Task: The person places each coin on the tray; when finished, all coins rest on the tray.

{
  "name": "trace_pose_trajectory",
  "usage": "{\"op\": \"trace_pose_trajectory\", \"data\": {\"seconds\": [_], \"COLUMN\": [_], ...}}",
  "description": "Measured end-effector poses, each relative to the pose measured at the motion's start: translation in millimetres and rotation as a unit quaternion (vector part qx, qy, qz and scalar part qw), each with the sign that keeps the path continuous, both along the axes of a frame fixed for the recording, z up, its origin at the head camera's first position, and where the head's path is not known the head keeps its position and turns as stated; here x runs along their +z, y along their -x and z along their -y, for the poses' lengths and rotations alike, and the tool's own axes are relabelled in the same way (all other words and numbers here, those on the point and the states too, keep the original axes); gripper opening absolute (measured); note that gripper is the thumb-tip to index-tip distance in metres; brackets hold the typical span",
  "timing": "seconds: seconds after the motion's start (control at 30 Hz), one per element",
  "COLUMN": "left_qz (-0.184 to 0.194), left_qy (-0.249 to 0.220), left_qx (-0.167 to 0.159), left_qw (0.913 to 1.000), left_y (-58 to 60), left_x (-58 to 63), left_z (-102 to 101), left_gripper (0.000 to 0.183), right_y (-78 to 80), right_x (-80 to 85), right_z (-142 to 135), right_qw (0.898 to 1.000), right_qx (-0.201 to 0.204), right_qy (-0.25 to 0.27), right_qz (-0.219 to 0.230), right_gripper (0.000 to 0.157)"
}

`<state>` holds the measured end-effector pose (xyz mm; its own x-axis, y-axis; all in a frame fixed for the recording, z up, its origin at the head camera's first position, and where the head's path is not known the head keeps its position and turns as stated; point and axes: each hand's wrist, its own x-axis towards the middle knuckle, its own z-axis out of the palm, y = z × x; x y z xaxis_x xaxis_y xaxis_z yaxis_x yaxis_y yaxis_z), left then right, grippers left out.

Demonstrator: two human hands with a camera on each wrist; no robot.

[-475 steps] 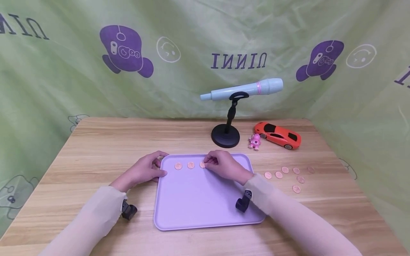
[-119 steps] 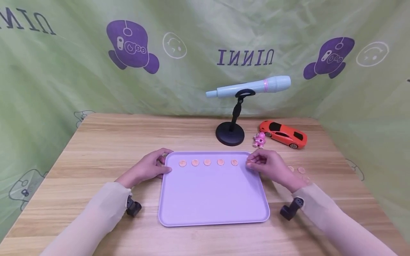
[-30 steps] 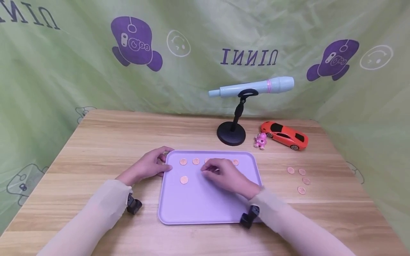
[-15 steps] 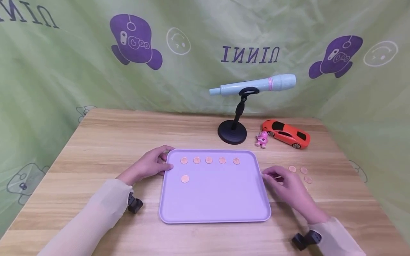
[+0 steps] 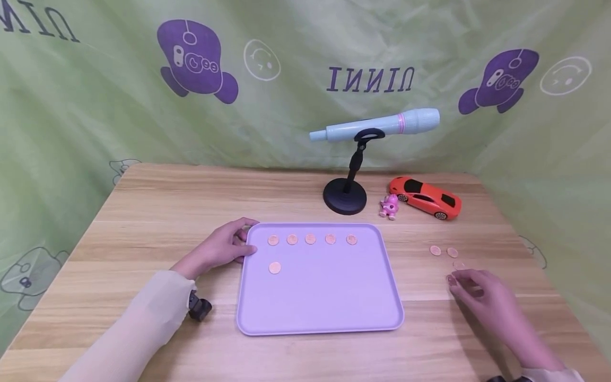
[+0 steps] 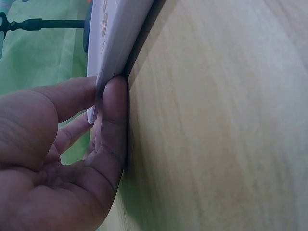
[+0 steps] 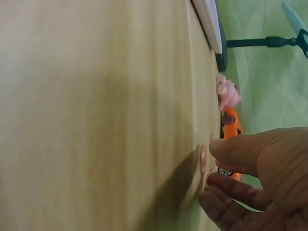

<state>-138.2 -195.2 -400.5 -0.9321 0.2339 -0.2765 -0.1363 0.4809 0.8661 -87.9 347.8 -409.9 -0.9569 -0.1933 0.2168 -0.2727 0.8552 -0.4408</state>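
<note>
My left hand [image 5: 219, 246] pinches the left edge of a lilac tray [image 5: 320, 302]; the left wrist view shows the thumb on top of the rim and fingers [image 6: 114, 103] beneath it. Several copper coins [image 5: 310, 239] lie in a row along the tray's far side, with a single coin [image 5: 274, 267] below the row's left end. Right of the tray, my right hand [image 5: 491, 302] reaches down to a coin [image 7: 203, 159] on the table. Its thumb and fingers are apart, fingertips right at that coin. Other coins [image 5: 435, 250] lie just beyond, one partly covered by the hand.
Behind the tray stands a light blue toy microphone [image 5: 372, 127] on a black stand [image 5: 345, 196]. A small pink figure [image 5: 389, 207] and an orange toy car [image 5: 425, 198] are at the back right. A green printed cloth [image 5: 286, 132] hangs behind the wooden table [image 5: 157, 212].
My right hand has moved from over the tray, rightward to the loose coins. Over the longer span, the tray's coin row has grown and a second-row coin appeared. The left hand stays put.
</note>
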Motion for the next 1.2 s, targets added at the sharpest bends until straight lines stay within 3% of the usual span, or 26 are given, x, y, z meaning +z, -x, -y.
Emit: {"op": "trace_pose_trajectory", "data": {"seconds": [0.5, 0.73, 1.0, 1.2], "left_qz": [0.000, -0.004, -0.005, -0.004], "left_qy": [0.000, -0.007, -0.006, -0.004], "left_qx": [0.004, 0.005, 0.004, 0.004], "left_qw": [1.0000, 1.0000, 1.0000, 1.0000], "left_y": [-2.7, -4.1, -3.8, -3.9], "left_x": [0.0, 1.3, 0.5, 1.7], "left_z": [-2.2, -3.0, -2.9, -2.8], "left_gripper": [0.061, 0.062, 0.062, 0.062], "right_y": [3.5, 8.3, 9.8, 7.0], "right_x": [-8.2, -6.1, -5.7, -6.5], "right_z": [2.7, 2.9, 1.8, 4.3], "right_qw": [0.999, 1.000, 1.000, 1.000], "right_qx": [-0.013, -0.010, 0.011, 0.002], "right_qy": [-0.013, -0.015, 0.006, 0.020], "right_qz": [-0.028, -0.025, 0.011, -0.001], "right_gripper": [0.024, 0.022, 0.018, 0.017]}}
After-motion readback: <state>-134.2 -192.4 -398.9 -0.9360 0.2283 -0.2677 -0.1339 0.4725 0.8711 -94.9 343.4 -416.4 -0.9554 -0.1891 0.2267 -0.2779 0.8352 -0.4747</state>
